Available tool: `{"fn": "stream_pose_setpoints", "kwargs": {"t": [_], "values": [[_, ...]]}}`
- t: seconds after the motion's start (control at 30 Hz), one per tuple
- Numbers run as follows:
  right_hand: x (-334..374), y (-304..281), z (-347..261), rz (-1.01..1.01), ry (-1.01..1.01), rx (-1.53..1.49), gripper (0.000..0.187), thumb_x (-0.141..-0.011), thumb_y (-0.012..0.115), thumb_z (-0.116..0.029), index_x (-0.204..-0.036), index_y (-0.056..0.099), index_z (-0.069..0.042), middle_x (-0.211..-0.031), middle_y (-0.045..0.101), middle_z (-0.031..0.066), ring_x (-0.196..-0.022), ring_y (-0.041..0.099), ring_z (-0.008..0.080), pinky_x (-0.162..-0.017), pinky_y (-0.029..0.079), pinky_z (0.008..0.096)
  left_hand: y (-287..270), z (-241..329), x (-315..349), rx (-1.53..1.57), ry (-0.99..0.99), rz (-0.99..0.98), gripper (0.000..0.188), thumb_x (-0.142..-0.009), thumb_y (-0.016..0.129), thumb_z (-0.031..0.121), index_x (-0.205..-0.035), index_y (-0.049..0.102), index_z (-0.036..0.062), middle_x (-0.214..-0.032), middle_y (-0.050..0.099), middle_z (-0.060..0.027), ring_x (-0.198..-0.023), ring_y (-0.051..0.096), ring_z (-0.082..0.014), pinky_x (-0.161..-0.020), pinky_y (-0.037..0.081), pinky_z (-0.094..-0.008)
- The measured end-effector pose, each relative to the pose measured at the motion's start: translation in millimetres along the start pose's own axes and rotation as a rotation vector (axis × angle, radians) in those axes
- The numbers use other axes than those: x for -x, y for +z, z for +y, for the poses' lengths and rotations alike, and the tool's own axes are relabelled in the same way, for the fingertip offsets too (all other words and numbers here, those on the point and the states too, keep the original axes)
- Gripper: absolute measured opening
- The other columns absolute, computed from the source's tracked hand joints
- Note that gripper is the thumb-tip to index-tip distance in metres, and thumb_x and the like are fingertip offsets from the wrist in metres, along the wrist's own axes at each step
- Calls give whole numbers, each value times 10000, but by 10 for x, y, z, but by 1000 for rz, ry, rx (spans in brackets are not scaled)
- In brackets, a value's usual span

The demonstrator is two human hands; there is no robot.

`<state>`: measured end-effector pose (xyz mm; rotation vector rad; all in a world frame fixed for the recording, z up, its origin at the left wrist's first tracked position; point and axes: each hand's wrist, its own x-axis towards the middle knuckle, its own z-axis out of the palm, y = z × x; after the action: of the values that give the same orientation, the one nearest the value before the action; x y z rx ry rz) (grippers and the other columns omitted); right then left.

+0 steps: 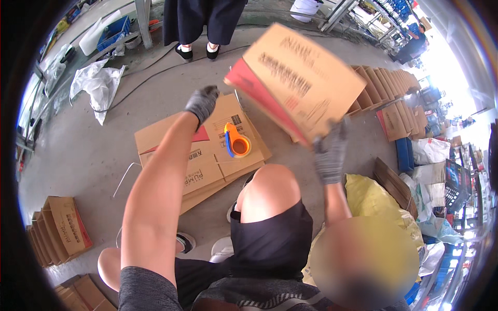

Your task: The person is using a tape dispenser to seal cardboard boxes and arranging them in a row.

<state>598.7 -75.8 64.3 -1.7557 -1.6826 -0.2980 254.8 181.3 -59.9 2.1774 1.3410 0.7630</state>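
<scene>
My right hand, in a grey knitted glove, grips a brown cardboard box by its near right corner. The box has a red band and dark print, and it is tilted in the air at front right, slightly smeared by motion. My left hand, also gloved, is closed above the far edge of a stack of flattened cardboard boxes; whether anything is inside its fingers is hidden. On that stack lies an orange tape dispenser with a blue part on its left side.
Rows of brown cartons stand at far right, others at left. A yellow sack lies by my right arm. A person in dark trousers stands ahead, near a black cable and crumpled white plastic on the floor.
</scene>
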Motion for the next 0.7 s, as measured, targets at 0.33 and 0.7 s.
{"fn": "stream_pose_setpoints", "kwargs": {"t": [0.33, 0.7], "values": [[307, 737, 101, -624, 454, -155, 321, -841, 576, -201, -1122, 654, -69, -981, 654, 274, -975, 643, 389, -882, 508, 458, -782, 728, 1221, 136, -458, -563, 491, -991, 504, 312, -1370, 498, 0, -1312, 590, -188, -1213, 561, -277, -1051, 409, -368], [367, 2871, 1024, -914, 376, -165, 287, -871, 548, -166, -1118, 649, -60, -1098, 679, 183, -1036, 646, 335, -985, 455, 412, -1499, 952, 1875, 291, -456, -557, 420, -986, 539, 227, -1336, 519, -4, -1275, 608, -189, -1229, 547, -246, -1052, 406, -373]]}}
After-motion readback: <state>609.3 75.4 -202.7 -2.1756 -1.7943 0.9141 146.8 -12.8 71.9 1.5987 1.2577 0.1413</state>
